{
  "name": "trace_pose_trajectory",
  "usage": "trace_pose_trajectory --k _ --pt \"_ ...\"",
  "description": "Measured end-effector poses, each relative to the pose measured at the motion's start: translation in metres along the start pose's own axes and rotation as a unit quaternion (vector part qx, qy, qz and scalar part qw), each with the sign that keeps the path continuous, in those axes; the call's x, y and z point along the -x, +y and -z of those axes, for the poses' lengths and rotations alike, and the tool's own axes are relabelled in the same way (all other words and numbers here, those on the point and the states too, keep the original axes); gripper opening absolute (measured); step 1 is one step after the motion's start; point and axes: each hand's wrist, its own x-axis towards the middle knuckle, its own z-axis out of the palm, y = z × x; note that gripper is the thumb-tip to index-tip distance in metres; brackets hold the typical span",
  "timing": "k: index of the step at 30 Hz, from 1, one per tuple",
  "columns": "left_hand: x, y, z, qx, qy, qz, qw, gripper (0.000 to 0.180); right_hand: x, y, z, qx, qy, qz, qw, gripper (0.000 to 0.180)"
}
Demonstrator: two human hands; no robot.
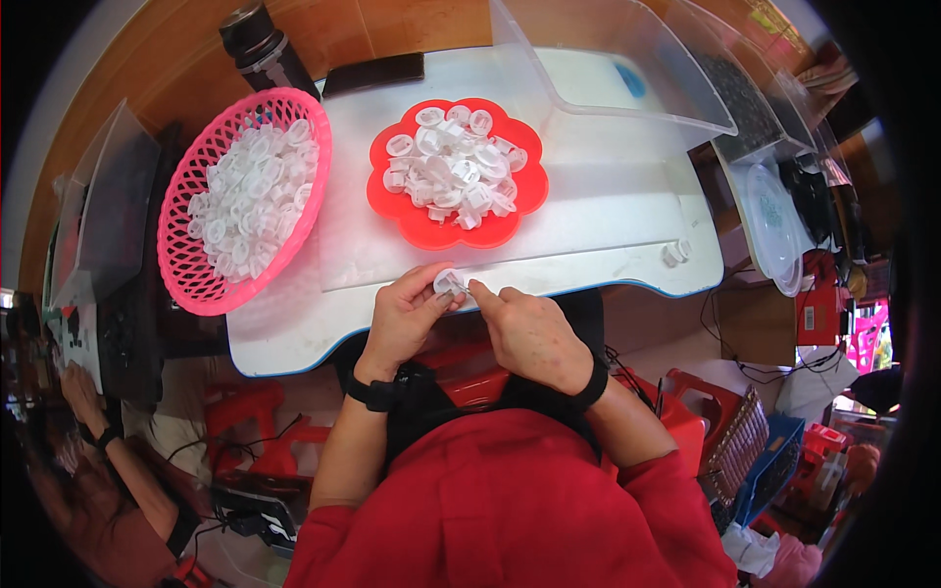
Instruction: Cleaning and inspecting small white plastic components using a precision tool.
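Near the table's front edge, my left hand (400,318) pinches a small round white plastic part (447,282) between thumb and fingers. My right hand (534,338) is closed beside it, its fingertips right at the part's right side. Whatever the right fingers grip is too small to tell. Just beyond my hands stands a red flower-shaped tray (535,188) heaped with similar white plastic parts (456,167). To the left, a pink lattice basket (174,235) leans tilted, filled with many more white pieces (257,196).
A clear plastic bin (627,108) stands at the back right of the white table (608,220). Two or so loose white pieces (676,253) lie at its right edge. A black flask (265,49) and a dark flat case (374,73) are at the back. Another person's arm (127,470) shows at left.
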Motion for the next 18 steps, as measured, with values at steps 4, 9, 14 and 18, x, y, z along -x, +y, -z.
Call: trace_pose_trajectory --k 4,9,14,18 --pt "0.0 0.001 -0.001 -0.026 -0.003 -0.018 0.999 0.032 -0.005 -0.001 0.004 0.004 -0.035 0.012 0.999 0.042" --pt "0.001 -0.003 0.001 -0.03 -0.003 -0.044 0.999 0.032 -0.014 -0.008 0.007 0.024 -0.08 0.014 0.996 0.044" --pt "0.0 -0.004 -0.004 0.009 0.025 -0.018 0.999 0.033 -0.005 0.004 -0.008 -0.087 0.018 0.008 0.996 0.037" --pt "-0.001 -0.007 -0.004 -0.021 0.028 -0.053 0.998 0.034 0.004 0.0 -0.008 -0.198 0.026 -0.017 0.98 0.034"
